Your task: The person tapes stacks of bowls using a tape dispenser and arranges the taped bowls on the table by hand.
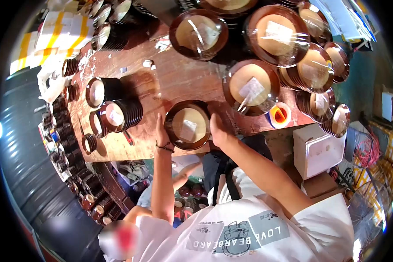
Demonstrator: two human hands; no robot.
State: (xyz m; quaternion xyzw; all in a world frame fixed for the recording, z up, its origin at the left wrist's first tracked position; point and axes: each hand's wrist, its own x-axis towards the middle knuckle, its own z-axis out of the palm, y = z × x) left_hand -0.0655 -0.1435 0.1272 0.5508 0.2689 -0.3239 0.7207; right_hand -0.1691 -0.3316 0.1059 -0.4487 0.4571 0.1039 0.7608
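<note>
My left hand lies against the left side of a dark-rimmed brown plate, its fingers stretched along the edge. On the opposite side, my right hand presses against the rim, with some fingers hidden. The plate has a tan centre and a white paper label, and sits between both palms near the table's front edge. Whether more plates lie beneath it, I cannot tell. To its right is a larger plate under shiny film, also labelled. Left of my hands lies a stack of dark bowls on its side.
The wooden table carries more wrapped plate stacks at the back right. An orange-centred tape roll rests at the right edge. A white foam box stands below. Another person's arm shows beneath the table's front edge.
</note>
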